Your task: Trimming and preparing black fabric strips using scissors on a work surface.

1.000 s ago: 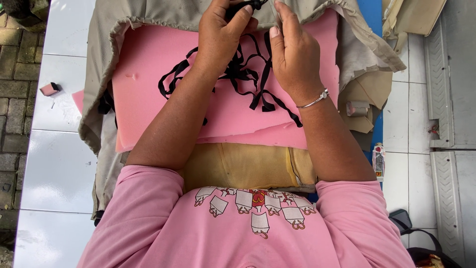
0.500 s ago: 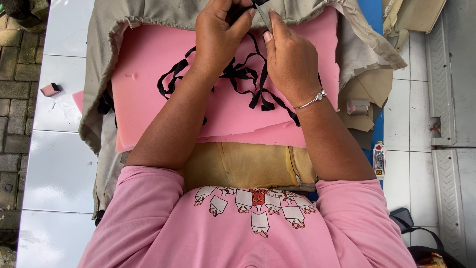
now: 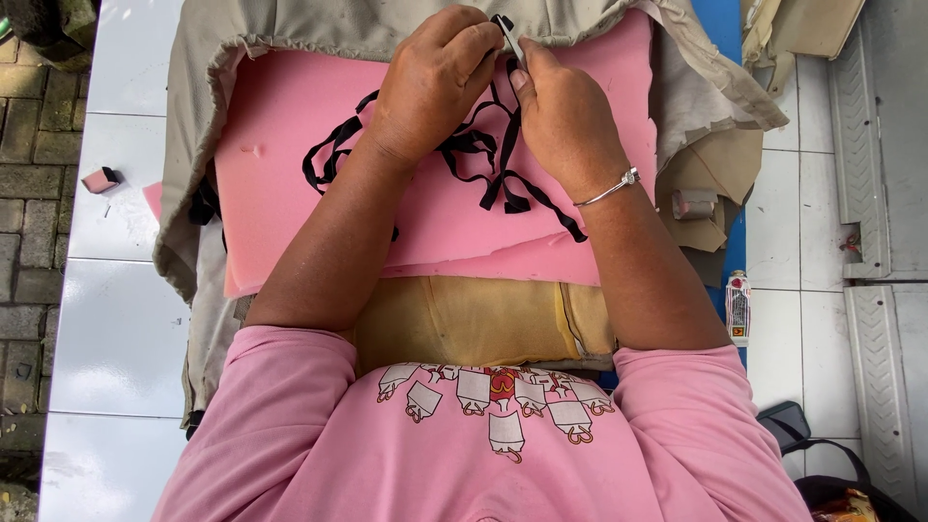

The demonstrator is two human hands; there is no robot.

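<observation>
A pink foam sheet lies on beige fabric over my lap. A tangle of black straps rests on the foam. My left hand pinches the upper end of the straps near the foam's far edge. Close beside it, my right hand, with a silver bracelet on the wrist, grips a thin grey tool or strap end held against the same spot. The two hands almost touch, and what sits between their fingertips is mostly hidden.
White floor tiles lie to the left, with a small pink foam scrap on them. A small tube or bottle stands at the right by blue material. A ribbed grey sill runs along the right edge. A dark bag sits lower right.
Both hands have come down and nearer to me on the foam, and closer together. The right hand has closed in on the strap end that the left hand holds.
</observation>
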